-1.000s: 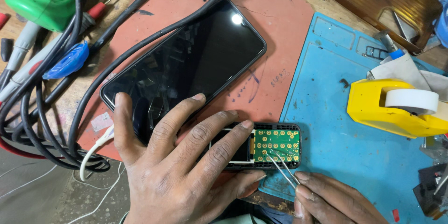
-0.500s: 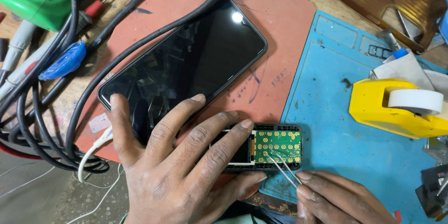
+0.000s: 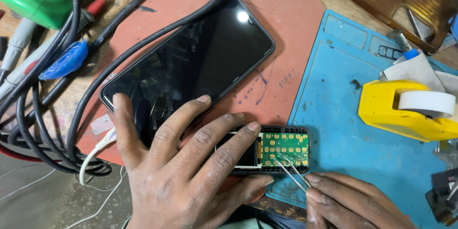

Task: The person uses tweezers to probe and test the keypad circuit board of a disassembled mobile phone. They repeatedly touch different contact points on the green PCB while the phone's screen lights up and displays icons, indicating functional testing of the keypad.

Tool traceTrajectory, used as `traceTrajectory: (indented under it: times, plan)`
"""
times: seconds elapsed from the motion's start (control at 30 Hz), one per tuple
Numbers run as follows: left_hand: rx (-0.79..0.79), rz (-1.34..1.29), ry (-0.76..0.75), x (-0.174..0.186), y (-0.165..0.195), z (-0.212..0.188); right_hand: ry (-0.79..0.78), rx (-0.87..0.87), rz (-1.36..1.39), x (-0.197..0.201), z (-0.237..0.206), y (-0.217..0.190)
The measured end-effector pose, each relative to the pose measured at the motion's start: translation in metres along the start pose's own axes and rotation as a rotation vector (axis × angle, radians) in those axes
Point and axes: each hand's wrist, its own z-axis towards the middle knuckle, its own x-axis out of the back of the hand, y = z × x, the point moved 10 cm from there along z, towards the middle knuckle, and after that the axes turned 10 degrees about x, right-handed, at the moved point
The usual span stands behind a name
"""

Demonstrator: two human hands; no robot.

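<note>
Left hand (image 3: 191, 172) pressed flat, fingers spread, on small phone (image 3: 267, 150); long axis left-right. Right hand (image 3: 348, 205), just right-below phone, pinches tweezers (image 3: 291, 172), tips apparently touching its keypad board (image 3: 285, 149).

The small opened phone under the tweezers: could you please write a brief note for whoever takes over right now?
Left hand: flat on the small opened phone, pinning it across the red mat and blue mat.
Right hand: grip on the tweezers, tips on the green keypad board.
Done: board exposed.
Left: work at the board; phone unassembled.
Big smartphone lies face up beside it.
</note>
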Motion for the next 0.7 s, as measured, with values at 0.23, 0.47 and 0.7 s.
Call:
traceTrajectory:
  times: [0.23,0.47,0.7]
  plan:
    - [0.002,0.007,0.010,0.001,0.000,0.000,0.107,-0.121,-0.057,0.007,0.011,-0.007]
    - [-0.010,-0.001,0.019,0.002,0.001,-0.001,0.081,-0.088,-0.047,0.010,0.017,-0.009]
    - [-0.016,-0.008,0.024,0.001,0.001,-0.002,0.013,-0.083,-0.040,0.014,0.024,-0.005]
